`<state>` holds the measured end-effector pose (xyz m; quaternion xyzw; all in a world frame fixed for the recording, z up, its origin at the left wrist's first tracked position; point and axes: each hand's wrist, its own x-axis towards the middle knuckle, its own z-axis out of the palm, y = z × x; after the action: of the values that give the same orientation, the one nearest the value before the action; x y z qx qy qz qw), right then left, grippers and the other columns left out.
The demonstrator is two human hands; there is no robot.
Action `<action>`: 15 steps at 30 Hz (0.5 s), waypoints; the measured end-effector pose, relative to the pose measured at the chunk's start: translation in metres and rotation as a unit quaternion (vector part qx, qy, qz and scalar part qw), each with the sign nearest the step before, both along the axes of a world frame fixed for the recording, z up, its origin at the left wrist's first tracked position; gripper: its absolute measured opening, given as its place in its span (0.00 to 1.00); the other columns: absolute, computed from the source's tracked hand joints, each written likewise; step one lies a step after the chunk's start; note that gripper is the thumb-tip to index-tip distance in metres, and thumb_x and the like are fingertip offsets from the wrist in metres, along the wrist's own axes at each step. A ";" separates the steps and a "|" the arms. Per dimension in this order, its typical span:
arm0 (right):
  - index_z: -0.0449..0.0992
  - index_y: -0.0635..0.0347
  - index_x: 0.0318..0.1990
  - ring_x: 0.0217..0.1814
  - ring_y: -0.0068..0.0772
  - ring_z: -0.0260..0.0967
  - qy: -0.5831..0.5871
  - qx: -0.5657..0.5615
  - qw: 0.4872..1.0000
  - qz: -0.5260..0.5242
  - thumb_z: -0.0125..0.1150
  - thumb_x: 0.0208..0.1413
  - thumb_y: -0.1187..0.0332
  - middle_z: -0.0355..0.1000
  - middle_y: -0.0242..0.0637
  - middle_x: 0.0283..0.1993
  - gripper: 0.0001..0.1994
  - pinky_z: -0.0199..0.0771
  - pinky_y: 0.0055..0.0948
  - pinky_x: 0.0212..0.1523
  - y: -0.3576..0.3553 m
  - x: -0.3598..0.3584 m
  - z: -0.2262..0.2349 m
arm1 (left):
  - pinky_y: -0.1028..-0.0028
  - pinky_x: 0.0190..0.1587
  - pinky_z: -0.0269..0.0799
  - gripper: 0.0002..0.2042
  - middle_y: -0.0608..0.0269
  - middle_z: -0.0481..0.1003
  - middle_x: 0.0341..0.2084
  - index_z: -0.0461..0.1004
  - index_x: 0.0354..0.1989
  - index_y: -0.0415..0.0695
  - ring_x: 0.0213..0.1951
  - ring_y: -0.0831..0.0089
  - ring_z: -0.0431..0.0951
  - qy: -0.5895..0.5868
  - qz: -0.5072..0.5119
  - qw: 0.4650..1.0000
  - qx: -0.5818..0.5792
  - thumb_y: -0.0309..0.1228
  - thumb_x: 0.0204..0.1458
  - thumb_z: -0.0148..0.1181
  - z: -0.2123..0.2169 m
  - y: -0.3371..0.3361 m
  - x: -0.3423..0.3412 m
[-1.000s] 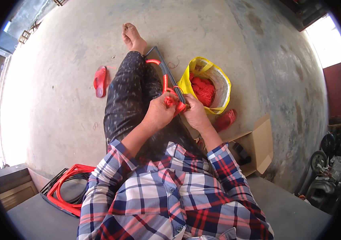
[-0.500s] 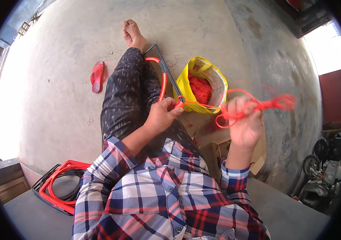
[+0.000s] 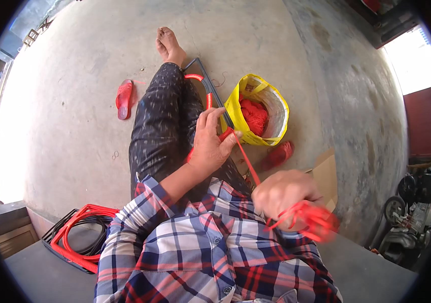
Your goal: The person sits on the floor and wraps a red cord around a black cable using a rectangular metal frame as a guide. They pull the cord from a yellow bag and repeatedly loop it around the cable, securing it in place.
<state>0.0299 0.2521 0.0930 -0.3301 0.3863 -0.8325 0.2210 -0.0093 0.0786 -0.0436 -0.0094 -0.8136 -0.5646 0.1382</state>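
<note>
My left hand [image 3: 208,144] grips a dark metal frame [image 3: 211,83] over my lap, its thumb by the spot where red cord is wound on the bar. Farther along, red wrapping [image 3: 194,77] covers another part of the frame. From the left thumb a red strand [image 3: 247,160] runs taut toward my right hand [image 3: 285,194]. That hand, blurred by motion, is closed around the cord near my right side. A loose red cord bundle [image 3: 319,222] hangs from it, smeared too. Fingers of the left hand hide part of the frame.
A yellow bag [image 3: 283,106] holding red cord [image 3: 254,116] stands right of the frame. Red slippers [image 3: 124,98] lie on the floor, one beside the bag. Red and black frames [image 3: 61,237] rest on the bench at left. Cardboard [image 3: 326,177] and machinery [image 3: 417,217] are at right.
My right hand has swung down and toward my body with the cord bundle, drawing the strand taut. My left hand has turned and spread its fingers more along the frame.
</note>
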 end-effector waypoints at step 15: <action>0.79 0.66 0.39 0.34 0.37 0.75 0.131 0.520 0.803 -0.260 0.63 0.51 0.75 0.76 0.39 0.31 0.08 0.73 0.35 0.36 -0.019 -0.084 -0.159 | 0.81 0.17 0.54 0.09 0.70 0.69 0.16 0.74 0.34 0.40 0.16 0.85 0.63 -0.370 -0.089 0.908 0.178 0.33 0.63 0.56 -0.011 -0.025 -0.037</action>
<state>-0.0536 0.2328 -0.0662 -0.1586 0.8577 -0.4821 0.0819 -0.0461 0.0538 -0.0549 0.1529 -0.6879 -0.6733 -0.2238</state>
